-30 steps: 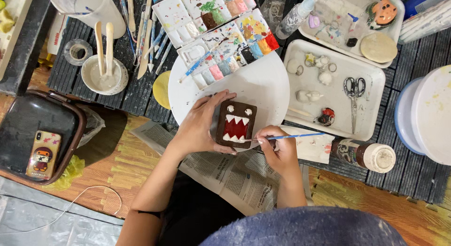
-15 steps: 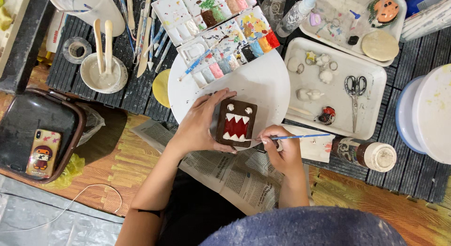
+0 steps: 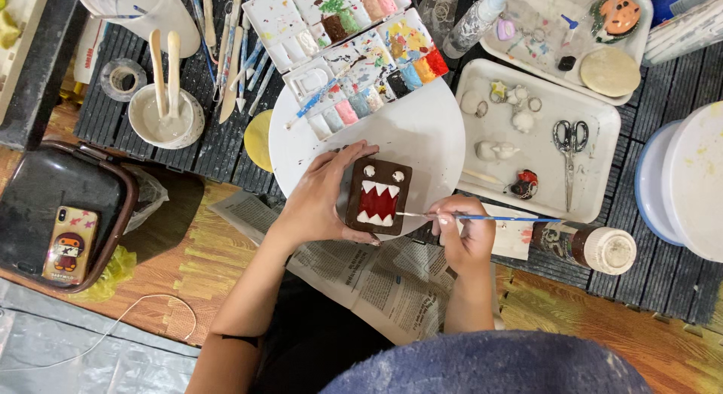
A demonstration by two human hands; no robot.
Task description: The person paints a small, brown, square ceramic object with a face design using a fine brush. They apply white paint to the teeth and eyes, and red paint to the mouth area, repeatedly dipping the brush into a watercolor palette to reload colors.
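My left hand [image 3: 320, 202] grips a brown rectangular clay figure [image 3: 378, 194] with white eyes, white jagged teeth and a red mouth, holding it over the near edge of a round white plate [image 3: 422, 130]. My right hand [image 3: 467, 232] holds a thin blue-handled brush [image 3: 482, 218] sideways, its tip touching the figure's lower right edge. Newspaper [image 3: 376, 277] lies under both hands.
Paint palettes [image 3: 354, 51] with many colours sit behind the plate. A white tray [image 3: 595, 127] holds scissors [image 3: 570, 142] and small clay pieces. A paint jar [image 3: 591, 246] lies at right, a bowl with wooden tools [image 3: 166, 112] at left, a phone [image 3: 69, 245] on a dark tray.
Both hands and the figure have stayed almost in place; the brush tip has shifted slightly along the figure's lower edge.
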